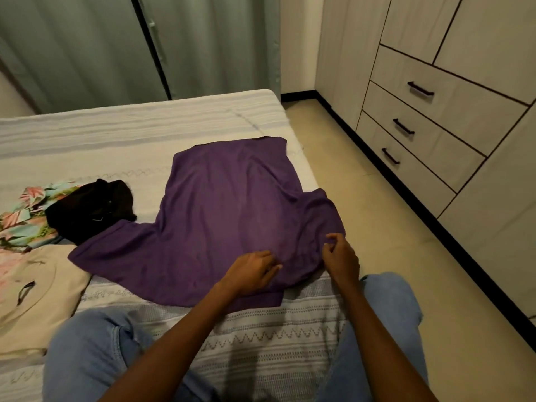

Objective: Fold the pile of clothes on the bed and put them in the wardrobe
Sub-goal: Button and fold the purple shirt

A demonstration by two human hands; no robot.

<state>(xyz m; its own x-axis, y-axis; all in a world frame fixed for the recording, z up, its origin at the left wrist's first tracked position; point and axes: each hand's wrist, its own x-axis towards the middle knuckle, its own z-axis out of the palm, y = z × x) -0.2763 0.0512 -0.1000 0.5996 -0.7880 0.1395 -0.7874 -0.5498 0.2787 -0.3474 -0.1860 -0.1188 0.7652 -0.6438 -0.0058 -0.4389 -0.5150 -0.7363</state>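
Purple shirt [232,216] lies spread flat on the bed [139,132], near the right edge, hem end away from the person, one sleeve reaching left, the other at the near right corner. Right hand [342,258] has fingers curled, pinching the fabric at that right sleeve/shoulder. Left hand [252,271] rests on the shirt's near edge, just beside the right hand, fingers bent onto the cloth; looks like it's gripping a fold, though the fingertips are partly hidden. The shirt's left sleeve touches a black garment [90,210] bunched up, which sits on a floral garment [26,216] at the bed's left edge. Nearer, a cream garment [37,297] lies flat, just beside the left sleeve. Person's knees in blue jeans [87,352] are on the striped bedspread either side of the arms. Wardrobe [464,111] stands right of the bed across a strip of floor, doors and three drawers closed, black handles. Grey-green curtain [87,44] behind the bed.
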